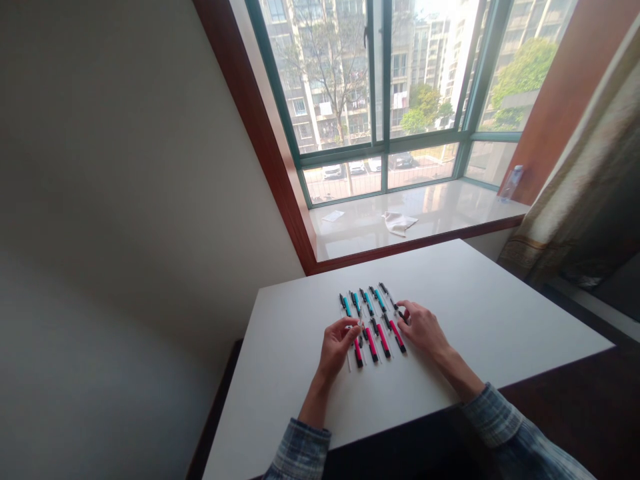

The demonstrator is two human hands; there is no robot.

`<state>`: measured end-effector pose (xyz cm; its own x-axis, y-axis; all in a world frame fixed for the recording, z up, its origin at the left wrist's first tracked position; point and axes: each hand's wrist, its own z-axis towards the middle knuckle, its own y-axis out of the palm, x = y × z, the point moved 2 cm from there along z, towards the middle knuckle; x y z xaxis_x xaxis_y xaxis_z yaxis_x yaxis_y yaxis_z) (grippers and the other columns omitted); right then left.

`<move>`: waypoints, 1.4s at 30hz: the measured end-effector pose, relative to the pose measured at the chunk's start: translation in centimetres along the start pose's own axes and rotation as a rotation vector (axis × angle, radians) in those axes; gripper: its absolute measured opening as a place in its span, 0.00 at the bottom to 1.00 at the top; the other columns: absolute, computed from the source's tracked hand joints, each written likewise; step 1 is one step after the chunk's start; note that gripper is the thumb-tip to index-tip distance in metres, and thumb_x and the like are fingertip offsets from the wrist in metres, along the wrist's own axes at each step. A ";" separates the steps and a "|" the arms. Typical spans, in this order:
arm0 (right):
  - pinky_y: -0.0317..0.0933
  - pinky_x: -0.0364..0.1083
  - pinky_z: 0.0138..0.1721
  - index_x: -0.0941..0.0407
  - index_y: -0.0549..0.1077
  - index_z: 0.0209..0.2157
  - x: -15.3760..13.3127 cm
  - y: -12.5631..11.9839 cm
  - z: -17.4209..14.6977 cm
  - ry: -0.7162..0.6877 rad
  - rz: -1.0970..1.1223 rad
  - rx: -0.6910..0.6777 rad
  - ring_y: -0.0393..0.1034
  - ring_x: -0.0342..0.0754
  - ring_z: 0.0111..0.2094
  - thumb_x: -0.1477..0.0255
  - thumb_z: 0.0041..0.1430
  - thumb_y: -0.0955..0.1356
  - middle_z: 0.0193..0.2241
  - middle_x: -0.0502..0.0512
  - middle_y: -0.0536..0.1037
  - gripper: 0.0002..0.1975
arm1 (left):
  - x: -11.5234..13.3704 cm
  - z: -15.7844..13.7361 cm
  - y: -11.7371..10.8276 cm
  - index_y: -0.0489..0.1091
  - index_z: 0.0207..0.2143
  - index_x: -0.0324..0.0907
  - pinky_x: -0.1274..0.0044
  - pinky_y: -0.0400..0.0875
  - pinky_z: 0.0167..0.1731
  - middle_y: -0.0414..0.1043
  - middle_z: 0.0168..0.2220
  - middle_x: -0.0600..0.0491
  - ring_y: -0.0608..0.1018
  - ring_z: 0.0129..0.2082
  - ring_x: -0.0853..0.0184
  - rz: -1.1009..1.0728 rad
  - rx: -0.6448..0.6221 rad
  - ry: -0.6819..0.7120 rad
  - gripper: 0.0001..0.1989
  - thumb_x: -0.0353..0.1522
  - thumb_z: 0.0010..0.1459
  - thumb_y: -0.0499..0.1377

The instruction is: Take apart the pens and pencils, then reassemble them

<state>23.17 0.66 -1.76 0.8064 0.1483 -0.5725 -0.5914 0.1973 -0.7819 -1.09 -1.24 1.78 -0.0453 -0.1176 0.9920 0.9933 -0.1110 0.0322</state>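
On the white table (480, 293) lie two rows of pen parts. In the far row are teal pen barrels (367, 303) with black parts beside them; the near row has pink pen barrels (383, 341) with black ends. Thin pale refills (349, 363) lie between the barrels. My left hand (337, 343) is closed in a pinch over the left of the near row, at a small thin piece I cannot make out. My right hand (423, 327) has its thumb and fingers around a black pen part (402, 316) at the right end of the rows.
Beyond the table is a window sill (450, 203) with a crumpled white cloth (399, 223), a flat white paper (333, 216) and a clear bottle (511, 183). A curtain (565, 167) hangs at the right. A bare wall (150, 200) stands left.
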 end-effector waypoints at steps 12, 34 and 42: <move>0.62 0.45 0.38 0.53 0.75 0.51 -0.1 -0.1 0.0 -0.001 0.007 -0.001 0.73 0.49 0.33 0.71 0.61 0.65 0.34 0.53 0.79 0.17 | -0.1 0.1 -0.1 0.79 0.34 0.38 0.78 0.68 0.31 0.77 0.32 0.49 0.74 0.29 0.68 0.021 -0.017 -0.008 0.17 0.44 0.54 0.69; 0.64 0.47 0.37 0.54 0.74 0.53 0.5 -0.2 -0.1 -0.012 0.063 0.028 0.73 0.49 0.31 0.67 0.61 0.65 0.33 0.53 0.79 0.20 | 0.5 0.0 0.2 0.79 0.33 0.38 0.78 0.68 0.31 0.77 0.31 0.50 0.73 0.28 0.69 0.013 -0.013 -0.012 0.17 0.44 0.53 0.70; 0.67 0.48 0.37 0.55 0.77 0.47 0.0 -1.1 -0.4 0.021 0.254 0.084 0.73 0.49 0.30 0.64 0.63 0.65 0.33 0.55 0.80 0.16 | 0.4 0.0 0.1 0.80 0.34 0.38 0.77 0.70 0.33 0.79 0.32 0.49 0.76 0.31 0.66 0.020 -0.020 -0.015 0.16 0.43 0.54 0.69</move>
<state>23.81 0.04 -0.97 0.6312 0.1831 -0.7537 -0.7725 0.2359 -0.5896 -1.02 -1.33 2.13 -0.0235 -0.1049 0.9942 0.9917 -0.1284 0.0099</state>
